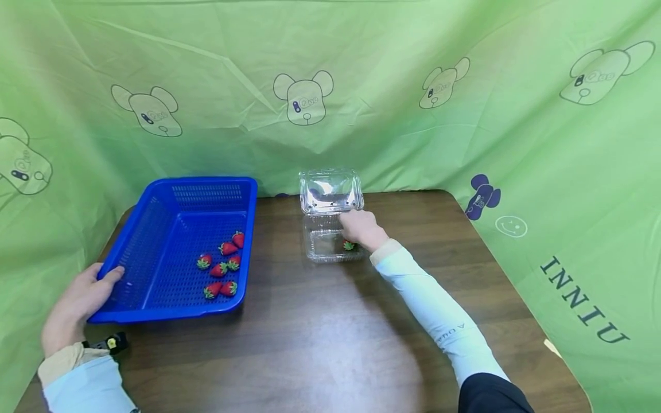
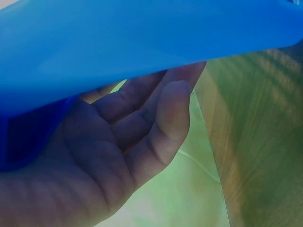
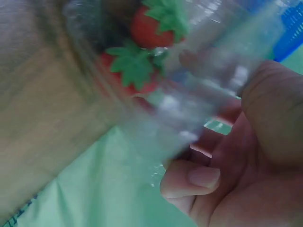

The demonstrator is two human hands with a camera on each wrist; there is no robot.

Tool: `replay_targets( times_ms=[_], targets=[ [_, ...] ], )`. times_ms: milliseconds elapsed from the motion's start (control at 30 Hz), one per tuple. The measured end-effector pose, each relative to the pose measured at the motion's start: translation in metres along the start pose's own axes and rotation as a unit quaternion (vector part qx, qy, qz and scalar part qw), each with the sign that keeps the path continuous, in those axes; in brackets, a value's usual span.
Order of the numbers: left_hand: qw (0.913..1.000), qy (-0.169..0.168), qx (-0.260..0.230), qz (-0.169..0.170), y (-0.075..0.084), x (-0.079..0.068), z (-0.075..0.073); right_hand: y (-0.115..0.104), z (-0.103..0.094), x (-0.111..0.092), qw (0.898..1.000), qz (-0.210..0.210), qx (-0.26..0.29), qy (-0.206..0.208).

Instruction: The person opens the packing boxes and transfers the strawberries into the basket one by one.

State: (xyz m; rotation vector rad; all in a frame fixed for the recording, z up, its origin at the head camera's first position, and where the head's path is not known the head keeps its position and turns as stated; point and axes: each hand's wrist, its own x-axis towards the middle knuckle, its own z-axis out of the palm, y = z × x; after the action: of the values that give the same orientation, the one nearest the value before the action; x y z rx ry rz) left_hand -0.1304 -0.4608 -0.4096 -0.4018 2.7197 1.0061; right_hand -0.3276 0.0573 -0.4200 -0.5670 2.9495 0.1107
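My left hand (image 1: 82, 295) grips the left rim of a blue plastic basket (image 1: 172, 314), its thumb over the edge. Up close in the left wrist view, the left hand's fingers (image 2: 128, 127) are bent beneath the blue rim (image 2: 118, 42). Several strawberries (image 1: 219, 269) with green leaves lie in the basket's right half. My right hand (image 1: 361, 228) is at the right side of an open clear plastic clamshell box (image 1: 325, 257). Two strawberries (image 3: 130, 71) show through its wall in the right wrist view. Plastic and blur obscure the right fingertips, so whether they hold anything is unclear.
The box's hinged lid (image 1: 331, 192) stands raised at the back, near the green curtain (image 1: 222, 132) that surrounds the brown wooden table (image 1: 320, 338). The basket stands left of the box, with a strip of tabletop between them.
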Motion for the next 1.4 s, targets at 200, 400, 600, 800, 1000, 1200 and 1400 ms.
replay_targets(
  times_ms=[200, 400, 600, 800, 1000, 1200, 1400],
  targets=[
    [1.0000, 0.000, -0.005, 0.004, 0.001, 0.000, 0.001, 0.004, 0.013, 0.000, 1.000, 0.001, 0.002, 0.005],
    [0.9999, -0.007, -0.009, -0.002, 0.002, -0.001, 0.000, 0.006, 0.014, 0.004, 1.000, 0.005, 0.009, 0.009],
    [1.0000, 0.000, 0.005, -0.001, 0.001, -0.002, 0.000, 0.005, 0.012, 0.006, 1.000, -0.004, 0.012, -0.014],
    [0.9999, -0.004, 0.009, -0.002, 0.003, -0.001, -0.001, 0.005, 0.006, 0.002, 0.999, -0.016, 0.043, -0.001],
    [1.0000, -0.003, 0.007, -0.004, 0.004, -0.002, -0.002, -0.002, -0.011, -0.006, 0.995, -0.044, 0.066, 0.055],
    [1.0000, -0.001, 0.006, -0.003, 0.004, -0.003, -0.001, -0.020, -0.029, -0.012, 0.981, -0.110, 0.095, 0.127],
    [0.9999, -0.009, -0.008, -0.005, 0.002, -0.002, -0.001, -0.047, -0.041, -0.011, 0.953, -0.180, 0.129, 0.205]
  ],
)
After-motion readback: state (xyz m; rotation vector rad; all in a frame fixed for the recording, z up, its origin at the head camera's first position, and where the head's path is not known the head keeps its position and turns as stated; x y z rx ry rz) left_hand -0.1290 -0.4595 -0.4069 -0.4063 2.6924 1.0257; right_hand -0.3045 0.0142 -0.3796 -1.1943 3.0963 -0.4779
